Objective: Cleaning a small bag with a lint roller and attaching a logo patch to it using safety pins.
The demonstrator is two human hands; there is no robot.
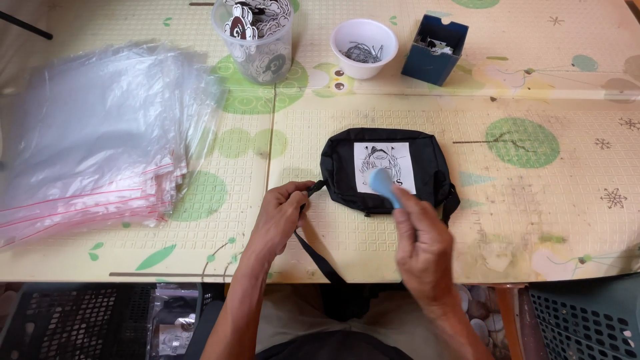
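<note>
Left hand (283, 213) pinches strap (313, 189) at pouch's (383, 170) left end, steadying it. Right hand (421, 243), fingers closed on blue scraper (385, 185), rubs pouch's white label (384, 167). Left of pouch: bag stack (93, 133). Beyond pouch: tub (257, 37), bowl (363, 47), blue box (433, 50) on counter (553, 200).

white square label (384, 167) on black pouch (383, 170) | clear zip bags (93, 133) left

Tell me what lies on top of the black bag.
On the black bag sits a white printed patch. The right hand presses a light blue tool onto it, covering the patch's lower right part.
</note>
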